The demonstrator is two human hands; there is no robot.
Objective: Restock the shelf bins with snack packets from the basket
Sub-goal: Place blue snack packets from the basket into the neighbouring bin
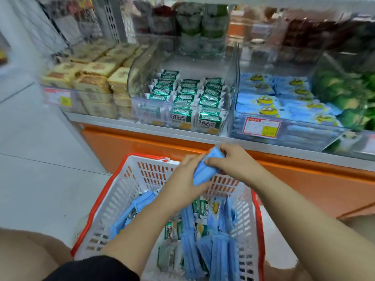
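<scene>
The blue packets (199,173) are bunched above the basket (119,199), far side, with the left hand (182,183) curled round them from below and the right hand (235,161) pinching their top. Square the bunch first, I'd say, then lift it to the blue bin (300,132), gripping firmly so none slips.

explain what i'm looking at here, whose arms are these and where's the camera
There is no machine here. These are a person's two bare arms, filmed by one wide-angle camera worn on the head, looking forward and down. That is why the edges look bent. The left hand and right hand both grip a blue bunch of snack packets above a white basket with a red rim, which holds more blue and green packets. Ahead is a shelf of clear bins: a green bin in the middle, a blue bin to its right and tan packets on the left.
</scene>
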